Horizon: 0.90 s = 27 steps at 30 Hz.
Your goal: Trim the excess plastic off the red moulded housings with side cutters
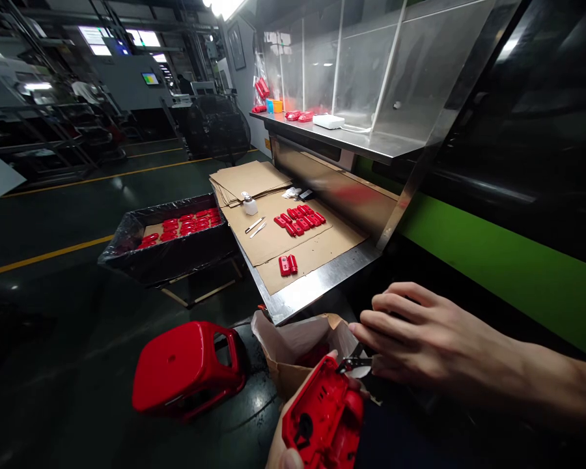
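My left hand (284, 449) grips a red moulded plastic part (322, 417) at the bottom of the view, its inner side with ribs and holes facing up. My right hand (420, 339) reaches in from the right and holds a small metal cutter (355, 363) against the part's upper edge. Directly behind the part stands an open cardboard box lined with plastic (297, 348), red scraps showing inside it.
A steel bench covered with cardboard (317, 286) carries rows of small red parts (300, 219), two more red parts (288, 264), a white bottle (249, 204) and tweezers (256, 226). A black-lined crate of red parts (170, 241) stands left of it. A red stool (185, 368) sits on the floor.
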Tool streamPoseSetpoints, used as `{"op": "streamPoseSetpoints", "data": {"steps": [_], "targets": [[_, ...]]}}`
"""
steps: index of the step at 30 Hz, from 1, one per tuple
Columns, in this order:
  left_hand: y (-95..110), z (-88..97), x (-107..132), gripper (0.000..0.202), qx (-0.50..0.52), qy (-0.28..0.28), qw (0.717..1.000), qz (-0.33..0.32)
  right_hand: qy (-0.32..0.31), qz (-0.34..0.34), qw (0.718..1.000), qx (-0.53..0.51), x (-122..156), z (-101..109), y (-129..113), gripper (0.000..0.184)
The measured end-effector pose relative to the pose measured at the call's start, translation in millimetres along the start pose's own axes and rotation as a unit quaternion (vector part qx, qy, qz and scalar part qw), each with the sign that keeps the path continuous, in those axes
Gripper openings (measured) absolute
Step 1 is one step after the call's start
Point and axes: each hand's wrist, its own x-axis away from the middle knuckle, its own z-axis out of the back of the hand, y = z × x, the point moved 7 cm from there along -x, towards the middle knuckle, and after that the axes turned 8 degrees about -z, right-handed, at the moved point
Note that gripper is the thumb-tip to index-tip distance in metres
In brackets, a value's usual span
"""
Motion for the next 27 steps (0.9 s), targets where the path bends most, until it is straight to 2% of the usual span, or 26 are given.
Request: {"op": "streamPoseSetpoints", "data": {"steps": [3, 7, 12, 15, 17, 20, 27], "targets": [[4.2, -13.3, -7.9, 0.106, 0.012, -0.032, 0.999, 0.024, -0.003, -0.002, 1.0, 0.004, 1.1, 0.0, -0.9, 0.032], [6.7, -21.1, -8.9, 0.093, 0.034, -0.067, 0.995, 0.062, 0.0, -0.002, 1.0, 0.004, 2.5, 0.9, -1.6, 0.032], [7.2, -17.3, -7.5, 0.095, 0.019, -0.073, 0.995, 0.068, 0.007, 0.004, 1.0, 0.006, 4.8, 2.6, -3.7, 0.031], [8.1, -17.2, -9.7, 0.097, 0.01, -0.078, 0.996, 0.048, 0.007, 0.009, 1.0, 0.02, 5.4, 2.5, -5.4, 0.031], [9.4, -18.1, -11.1, 0.106, 0.001, -0.089, 0.996, 0.029, 0.008, 0.012, 0.999, 0.028, 5.1, 1.9, -6.1, 0.032], [7.1, -16.3, -12.1, 0.101, 0.001, -0.094, 0.995, 0.023, 0.008, 0.016, 0.999, 0.031, 3.6, 0.5, -6.0, 0.033], [-2.2, -10.3, -14.6, 0.108, 0.002, -0.105, 0.994, 0.028, -0.013, 0.025, 0.999, 0.019, 1.0, -4.1, -5.0, 0.021]]}}
